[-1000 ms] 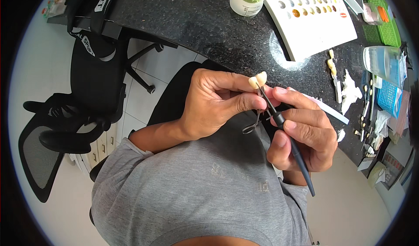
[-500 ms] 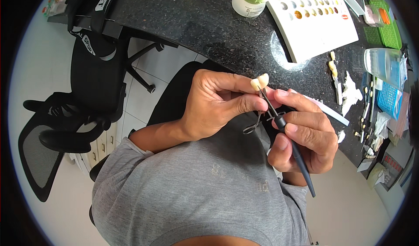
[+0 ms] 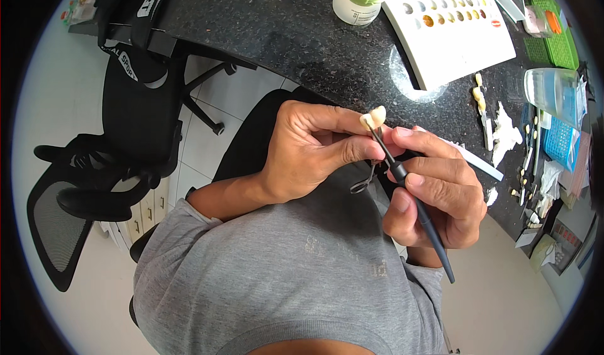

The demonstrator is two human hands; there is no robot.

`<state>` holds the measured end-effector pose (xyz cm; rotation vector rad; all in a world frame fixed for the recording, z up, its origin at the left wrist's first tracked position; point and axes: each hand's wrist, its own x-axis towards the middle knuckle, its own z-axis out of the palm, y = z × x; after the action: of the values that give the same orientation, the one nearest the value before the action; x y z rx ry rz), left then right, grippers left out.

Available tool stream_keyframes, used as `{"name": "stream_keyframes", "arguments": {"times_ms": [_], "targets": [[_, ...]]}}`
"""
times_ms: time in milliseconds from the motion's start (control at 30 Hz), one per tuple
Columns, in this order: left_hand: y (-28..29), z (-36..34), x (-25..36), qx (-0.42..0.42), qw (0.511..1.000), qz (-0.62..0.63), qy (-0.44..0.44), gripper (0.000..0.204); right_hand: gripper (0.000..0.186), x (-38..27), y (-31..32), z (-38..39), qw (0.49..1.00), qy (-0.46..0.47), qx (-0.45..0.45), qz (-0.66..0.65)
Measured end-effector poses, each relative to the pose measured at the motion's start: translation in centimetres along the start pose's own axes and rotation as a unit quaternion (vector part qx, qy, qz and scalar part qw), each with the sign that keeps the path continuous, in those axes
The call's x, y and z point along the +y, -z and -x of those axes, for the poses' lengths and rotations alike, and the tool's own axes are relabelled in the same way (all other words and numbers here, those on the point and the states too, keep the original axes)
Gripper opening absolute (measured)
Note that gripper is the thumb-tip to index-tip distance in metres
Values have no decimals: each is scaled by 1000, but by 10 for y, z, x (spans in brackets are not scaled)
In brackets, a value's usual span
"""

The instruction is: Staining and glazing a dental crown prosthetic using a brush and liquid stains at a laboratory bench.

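My left hand [image 3: 308, 144] is closed, its thumb and fingers pinching metal locking forceps; the ring handle [image 3: 360, 186] pokes out below the fingers. Just above the fingertips sits a small joined pair of cream tooth crowns [image 3: 374, 119], apparently held in the forceps' jaws, which the fingers hide. Between the fingers and thumb of my right hand [image 3: 440, 191] is a slim brush [image 3: 431, 226] with a dark tapered handle. Its thin front end reaches up and left to the lower side of the crowns, seemingly touching them. My two hands meet near the fingertips.
On the black speckled table [image 3: 283, 34] lie a white palette [image 3: 459, 53] with coloured wells and a green-lidded jar [image 3: 356, 5]. To the right are crumpled tissue [image 3: 505, 135], a clear plastic cup [image 3: 550, 90], a blue basket [image 3: 560, 147] and green basket [image 3: 560, 46]. A black chair [image 3: 135, 122] stands left.
My right hand and the brush have shifted very slightly left, and the brush has turned a little against the crowns. The crowns have tilted slightly. My left hand stays in place.
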<state>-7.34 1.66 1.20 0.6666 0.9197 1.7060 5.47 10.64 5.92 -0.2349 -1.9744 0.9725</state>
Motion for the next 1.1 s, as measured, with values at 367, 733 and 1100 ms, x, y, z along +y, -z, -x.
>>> {"name": "stream_keyframes", "arguments": {"times_ms": [367,733,1100], "targets": [[-2,-2,2,-1,1000,10,19,18,22,-1,1,4,999,-25,34,-6],[0,0,1,7,1000,-3,29,18,24,1,0,4,1000,-4,17,-3],[-3,-2,1,7,1000,8,29,19,23,3,3,2,1000,2,18,-6]]}}
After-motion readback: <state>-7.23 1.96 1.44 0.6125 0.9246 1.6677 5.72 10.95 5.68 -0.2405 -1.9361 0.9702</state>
